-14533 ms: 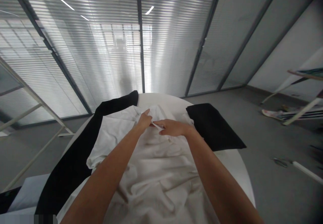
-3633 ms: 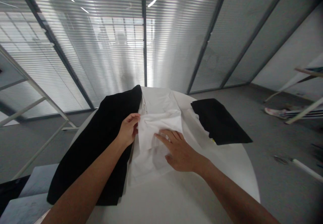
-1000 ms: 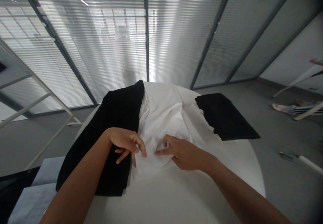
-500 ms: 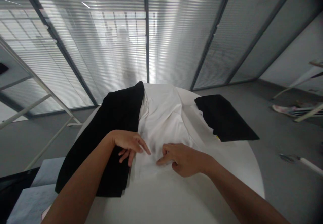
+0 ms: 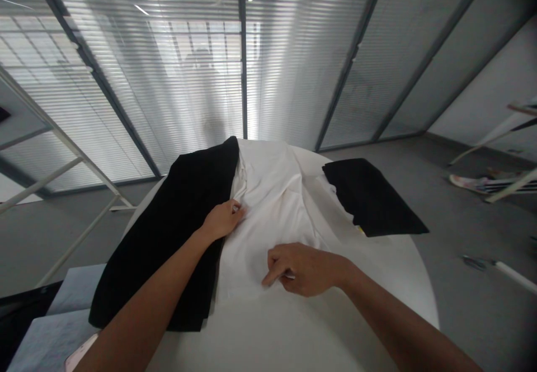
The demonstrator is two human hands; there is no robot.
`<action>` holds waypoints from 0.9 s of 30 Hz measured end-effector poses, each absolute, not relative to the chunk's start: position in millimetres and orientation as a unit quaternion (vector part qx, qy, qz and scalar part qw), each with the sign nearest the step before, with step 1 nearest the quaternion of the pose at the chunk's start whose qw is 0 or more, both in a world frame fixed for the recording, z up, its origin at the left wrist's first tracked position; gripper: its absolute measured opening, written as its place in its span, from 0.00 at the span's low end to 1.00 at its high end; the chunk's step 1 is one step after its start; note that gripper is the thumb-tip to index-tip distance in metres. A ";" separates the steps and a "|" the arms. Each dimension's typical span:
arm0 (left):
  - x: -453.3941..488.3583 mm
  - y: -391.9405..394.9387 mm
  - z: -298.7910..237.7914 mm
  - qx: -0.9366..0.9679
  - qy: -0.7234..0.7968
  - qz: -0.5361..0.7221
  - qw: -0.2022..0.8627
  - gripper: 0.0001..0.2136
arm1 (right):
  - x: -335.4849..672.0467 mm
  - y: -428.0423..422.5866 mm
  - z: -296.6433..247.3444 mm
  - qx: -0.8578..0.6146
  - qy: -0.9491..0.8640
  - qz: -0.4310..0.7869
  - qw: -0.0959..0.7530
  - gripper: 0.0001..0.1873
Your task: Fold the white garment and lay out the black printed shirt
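White cloth lies just beside the big black cloth; looks light, floppy, probably best held by its edges. Left hand curled at that black one's border, right hand farther off, can't tell if either's pinching fabric.

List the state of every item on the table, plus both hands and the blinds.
White garment: spread out lengthwise, wrinkled.
Left black cloth: lying flat, alongside the white garment.
Right black cloth: lying flat, one corner past the table's rim.
Left hand: fingers curled at the white garment's left edge; grip unclear.
Right hand: fingers bent over the garment's near part; contact unclear.
Blinds: lowered, light showing through.
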State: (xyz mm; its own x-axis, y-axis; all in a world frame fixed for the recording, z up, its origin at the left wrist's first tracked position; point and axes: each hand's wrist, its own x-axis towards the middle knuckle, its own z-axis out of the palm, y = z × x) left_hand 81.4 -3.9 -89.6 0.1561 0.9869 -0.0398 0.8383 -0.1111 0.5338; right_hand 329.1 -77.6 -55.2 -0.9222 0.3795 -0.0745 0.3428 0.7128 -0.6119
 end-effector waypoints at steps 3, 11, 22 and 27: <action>80.7 -2.0 -93.2 0.729 0.631 0.158 0.215 0.15 | 330.6 -77.5 -52.0 -0.181 -0.912 0.367 0.011 0.22; 76.5 0.9 -92.6 0.717 0.633 0.163 0.242 0.10 | 352.2 -60.5 -39.4 -0.482 -0.865 0.136 0.044 0.16; 90.0 -17.6 -77.1 0.753 0.647 0.083 0.089 0.17 | 387.2 -42.3 -52.2 -0.628 -0.773 0.048 -0.074 0.17; 92.2 -21.3 -79.5 0.805 0.588 0.072 0.037 0.19 | 398.0 -37.8 -59.9 -0.594 -0.792 0.105 -0.091 0.12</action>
